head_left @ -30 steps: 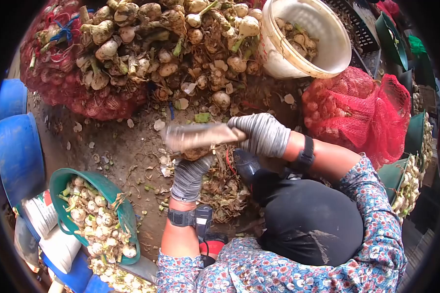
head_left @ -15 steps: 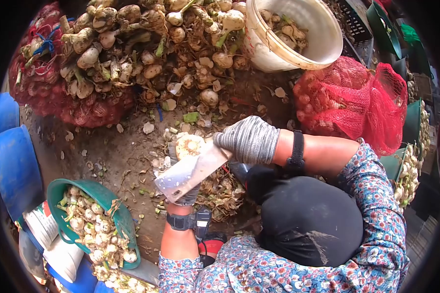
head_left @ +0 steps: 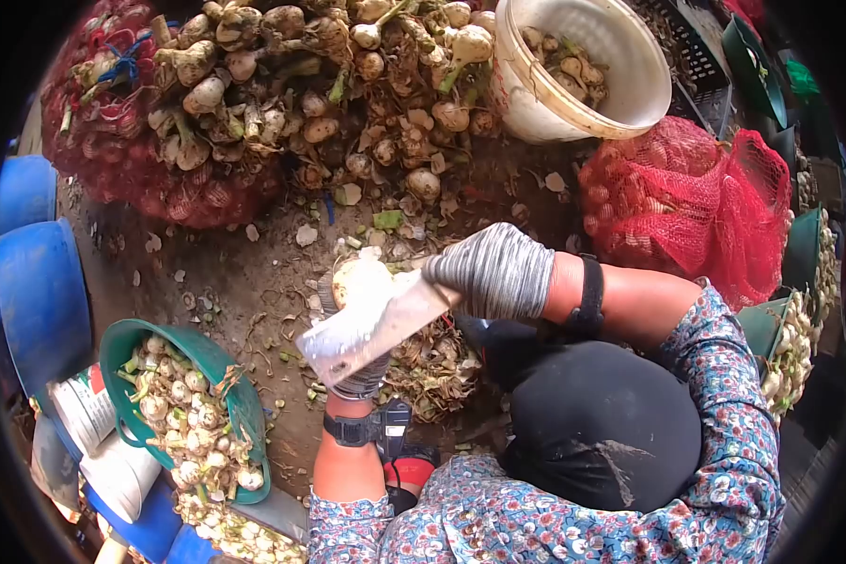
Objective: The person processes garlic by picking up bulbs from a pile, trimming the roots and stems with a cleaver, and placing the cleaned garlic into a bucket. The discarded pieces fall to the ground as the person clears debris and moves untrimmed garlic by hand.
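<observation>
My right hand [head_left: 498, 268], in a grey striped glove, is closed round the handle end of a broad-bladed cleaver [head_left: 348, 334]. The blade slants down to the left and crosses in front of my left hand [head_left: 359, 378]. That gloved hand is largely hidden by the blade, with some fingers showing at the left side of a pale garlic bulb [head_left: 359, 280] that it holds. Blade and bulb overlap in view; glare hides whether they touch. Dry trimmings [head_left: 432, 371] lie on the ground just below the cleaver.
Untrimmed bulbs [head_left: 320, 130] are heaped ahead, beside a white bucket [head_left: 526, 111] with some bulbs inside. Red mesh sacks [head_left: 649, 188] stand right and far left. A tipped green basket [head_left: 122, 340] spills bulbs at lower left, near blue tubs [head_left: 42, 301].
The surroundings have shifted a little right in view. The bulb's brownish cut face showed before; now its pale surface shows in bright glare. Both hands keep their holds.
</observation>
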The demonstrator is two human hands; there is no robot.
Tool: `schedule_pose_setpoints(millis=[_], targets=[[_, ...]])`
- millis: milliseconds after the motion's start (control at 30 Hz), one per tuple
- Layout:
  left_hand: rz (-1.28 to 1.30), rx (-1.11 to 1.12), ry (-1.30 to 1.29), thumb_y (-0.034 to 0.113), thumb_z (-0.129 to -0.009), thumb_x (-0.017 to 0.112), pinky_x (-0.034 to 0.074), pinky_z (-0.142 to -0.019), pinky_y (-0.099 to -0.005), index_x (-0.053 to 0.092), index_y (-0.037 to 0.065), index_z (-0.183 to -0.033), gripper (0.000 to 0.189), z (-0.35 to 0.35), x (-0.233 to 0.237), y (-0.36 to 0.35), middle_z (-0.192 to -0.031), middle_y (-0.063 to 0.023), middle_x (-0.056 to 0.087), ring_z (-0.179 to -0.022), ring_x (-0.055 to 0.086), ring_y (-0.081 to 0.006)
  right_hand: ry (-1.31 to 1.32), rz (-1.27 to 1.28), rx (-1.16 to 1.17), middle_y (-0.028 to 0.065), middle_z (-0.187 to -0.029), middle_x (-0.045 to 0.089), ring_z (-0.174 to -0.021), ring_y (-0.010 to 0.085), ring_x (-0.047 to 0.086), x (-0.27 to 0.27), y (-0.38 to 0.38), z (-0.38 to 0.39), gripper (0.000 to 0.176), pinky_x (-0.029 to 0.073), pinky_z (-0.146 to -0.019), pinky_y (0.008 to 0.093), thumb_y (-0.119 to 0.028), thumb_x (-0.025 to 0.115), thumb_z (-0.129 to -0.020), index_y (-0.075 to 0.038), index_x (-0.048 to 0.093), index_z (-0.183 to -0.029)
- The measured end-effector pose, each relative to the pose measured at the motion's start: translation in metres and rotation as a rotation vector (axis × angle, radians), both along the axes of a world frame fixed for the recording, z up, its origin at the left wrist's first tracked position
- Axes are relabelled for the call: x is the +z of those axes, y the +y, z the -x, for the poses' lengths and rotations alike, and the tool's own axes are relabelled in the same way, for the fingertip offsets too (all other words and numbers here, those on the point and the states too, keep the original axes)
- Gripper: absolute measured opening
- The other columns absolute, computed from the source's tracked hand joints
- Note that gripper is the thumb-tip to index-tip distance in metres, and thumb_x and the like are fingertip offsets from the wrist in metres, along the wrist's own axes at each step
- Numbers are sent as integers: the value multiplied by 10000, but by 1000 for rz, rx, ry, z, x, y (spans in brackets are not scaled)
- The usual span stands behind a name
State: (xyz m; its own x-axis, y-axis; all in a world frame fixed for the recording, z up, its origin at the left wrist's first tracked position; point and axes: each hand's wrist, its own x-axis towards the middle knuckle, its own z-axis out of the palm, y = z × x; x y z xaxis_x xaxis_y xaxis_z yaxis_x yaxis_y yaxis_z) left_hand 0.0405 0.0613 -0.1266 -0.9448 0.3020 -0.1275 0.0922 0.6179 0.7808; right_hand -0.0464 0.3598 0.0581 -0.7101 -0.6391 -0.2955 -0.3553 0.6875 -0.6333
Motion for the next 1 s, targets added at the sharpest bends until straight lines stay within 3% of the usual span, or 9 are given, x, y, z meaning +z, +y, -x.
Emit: schedule_pose_setpoints(millis=[100, 200, 367, 567, 633, 733, 900, 967, 1000], targets=[[-272, 328, -73, 247, -859, 713, 496, -935, -381, 603, 41, -1226, 435, 17, 98, 37, -1118, -98, 677, -1031, 651, -226, 60, 6, 32, 106, -767, 624, -758, 355, 653, -11, -5, -5, 174, 499, -623, 451, -126, 647, -751, -113, 580, -911], [285, -187, -15, 254, -955, 599, 463, -986, -376, 357, 27, -1412, 565, 16, 113, 24, -1308, -121, 555, -1152, 559, -215, 32, -45, 14, 119, -763, 628, -770, 357, 657, -17, -5, -4, 169, 506, -627, 453, -119, 644, -746, -102, 591, -906], [-811, 553, -374, 175, -761, 804, 530, -834, -359, 600, 57, -1175, 476, 13, 145, 40, -1111, -50, 642, -957, 633, -216, 33, -301, -274, 151, -840, 669, -825, 375, 665, -70, 21, 1, 202, 524, -675, 468, -131, 619, -777, -81, 602, -972], [-1154, 490, 70, 445, -892, 589, 419, -1018, -426, 501, -19, -1308, 630, 13, 211, -151, -1132, -131, 611, -1118, 544, -280, -174, -463, -614, 213, -967, 679, -912, 397, 654, -115, 82, -15, 303, 509, -795, 493, -279, 602, -844, -84, 627, -1074], [-1213, 1360, 292, 519, -866, 551, 428, -989, -414, 490, -52, -1292, 715, 46, 255, -76, -1143, -162, 583, -1066, 556, -278, -215, -438, -730, 218, -984, 679, -916, 402, 651, -133, 87, -18, 334, 508, -803, 494, -299, 597, -845, -86, 627, -1100], [-1092, 733, -79, 449, -869, 585, 475, -928, -387, 478, -63, -1289, 671, 45, 184, -87, -1139, -180, 584, -990, 573, -273, -349, -410, -781, 263, -1022, 662, -962, 423, 634, -157, 89, -12, 409, 497, -849, 490, -320, 578, -849, -49, 620, -1152], [-264, 354, -228, 198, -915, 645, 484, -946, -347, 584, 19, -1204, 346, 106, 107, 94, -1166, -91, 612, -1051, 586, -205, -364, -370, -722, 256, -1027, 660, -1004, 410, 622, -146, 79, -11, 383, 487, -866, 478, -306, 589, -846, -36, 628, -1115], [-341, 263, -491, 214, -860, 701, 484, -939, -365, 596, 13, -1149, 367, 133, 64, 135, -1167, -95, 619, -1088, 588, -242, -417, -286, -741, 260, -1008, 662, -977, 409, 630, -130, 77, -10, 377, 495, -845, 468, -297, 598, -843, -42, 628, -1119], [-96, 101, -181, 246, -822, 732, 484, -938, -380, 597, 13, -1139, 416, 141, 36, 149, -1138, -113, 624, -1084, 591, -275, -390, -263, -758, 260, -978, 663, -933, 418, 632, -135, 80, -15, 374, 499, -812, 466, -301, 605, -846, -34, 628, -1107]])
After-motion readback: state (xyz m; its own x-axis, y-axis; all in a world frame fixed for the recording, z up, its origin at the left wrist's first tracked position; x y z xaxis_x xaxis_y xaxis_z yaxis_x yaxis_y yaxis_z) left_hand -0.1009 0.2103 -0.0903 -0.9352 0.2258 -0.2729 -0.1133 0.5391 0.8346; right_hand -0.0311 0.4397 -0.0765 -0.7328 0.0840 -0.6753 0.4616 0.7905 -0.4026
